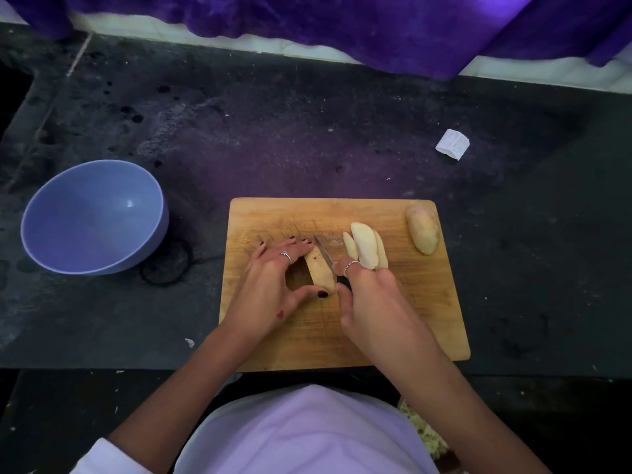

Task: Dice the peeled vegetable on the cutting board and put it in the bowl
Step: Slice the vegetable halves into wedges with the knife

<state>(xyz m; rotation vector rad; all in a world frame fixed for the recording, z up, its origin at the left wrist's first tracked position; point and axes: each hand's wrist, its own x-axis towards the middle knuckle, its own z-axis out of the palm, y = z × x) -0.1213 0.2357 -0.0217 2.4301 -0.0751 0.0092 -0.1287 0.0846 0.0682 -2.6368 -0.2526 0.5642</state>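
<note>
Now left hand (273,285) pinches potato piece (319,270); right hand (372,302) grips knife (324,253).

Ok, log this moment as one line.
phase: slicing | left hand: holds potato piece | right hand: grips knife | slices: on board | bowl: empty

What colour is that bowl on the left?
The bowl is pale lavender-blue, plain, seen in the head view.

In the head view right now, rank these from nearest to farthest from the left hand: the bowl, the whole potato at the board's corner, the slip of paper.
Measured from the left hand:
1. Whole potato, at the far right corner of the cutting board.
2. Bowl, off the board to the left; not much farther than the potato.
3. Slip of paper, far right on the counter.
</note>
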